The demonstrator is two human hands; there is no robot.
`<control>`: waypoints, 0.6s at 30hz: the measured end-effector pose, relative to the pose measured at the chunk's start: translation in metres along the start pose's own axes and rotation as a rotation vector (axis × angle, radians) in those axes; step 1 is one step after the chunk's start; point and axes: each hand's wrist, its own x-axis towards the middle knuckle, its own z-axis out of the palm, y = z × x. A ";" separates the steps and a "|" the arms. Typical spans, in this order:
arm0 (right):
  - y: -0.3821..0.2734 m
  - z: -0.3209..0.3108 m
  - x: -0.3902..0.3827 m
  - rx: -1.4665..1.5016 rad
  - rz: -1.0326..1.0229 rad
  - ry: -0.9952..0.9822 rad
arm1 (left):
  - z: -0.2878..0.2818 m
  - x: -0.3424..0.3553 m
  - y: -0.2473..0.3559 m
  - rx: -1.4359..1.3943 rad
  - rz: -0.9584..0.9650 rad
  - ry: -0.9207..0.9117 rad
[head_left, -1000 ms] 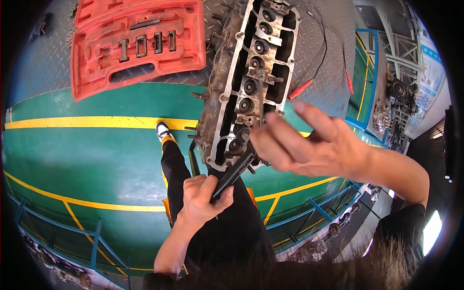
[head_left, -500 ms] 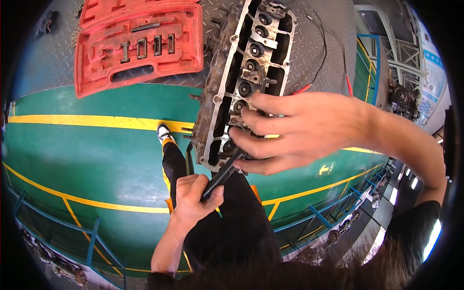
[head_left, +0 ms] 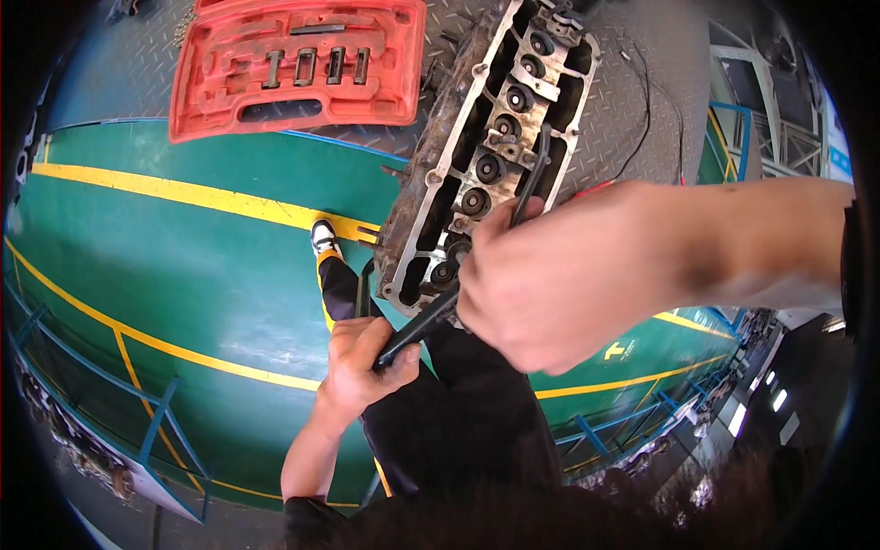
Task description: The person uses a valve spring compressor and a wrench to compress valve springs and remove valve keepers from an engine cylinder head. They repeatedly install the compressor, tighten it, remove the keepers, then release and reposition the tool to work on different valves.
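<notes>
A grimy metal cylinder head (head_left: 438, 170) lies lengthwise in front of me, with a row of round valve springs (head_left: 490, 168) along its middle. My left hand (head_left: 353, 359) is wrapped round the lower end of a black lever tool (head_left: 422, 328) at the head's near end. Over the near right part of the head, my right hand (head_left: 573, 275) has its fingers curled in. A black bent rod (head_left: 534, 179) comes out from its grip and reaches up along the springs. Whether rod and lever are one piece is hidden under this hand.
An open red tool case (head_left: 203, 105) with several metal pieces lies left of the head on the tread-plate bench top (head_left: 632, 101). Thin black cables (head_left: 646, 128) run at the right. My shoe (head_left: 323, 236) shows on the green floor below the bench. Blue railings (head_left: 156, 440) stand farther off.
My right hand's spread fingers have curled in round the black rod. More of the rod now shows above the hand. The case and cylinder head sit farther right in the view.
</notes>
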 end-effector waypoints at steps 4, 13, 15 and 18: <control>0.006 0.005 0.006 -0.092 -0.056 0.109 | 0.004 -0.002 0.004 0.014 0.023 0.041; -0.020 0.012 0.010 -0.212 0.247 0.298 | 0.017 -0.012 0.008 -0.003 -0.042 0.049; -0.020 0.012 0.010 -0.165 0.233 0.261 | 0.020 -0.014 0.010 -0.001 -0.056 0.056; -0.012 0.012 0.007 -0.069 0.114 0.185 | 0.019 -0.012 0.012 -0.012 -0.061 0.017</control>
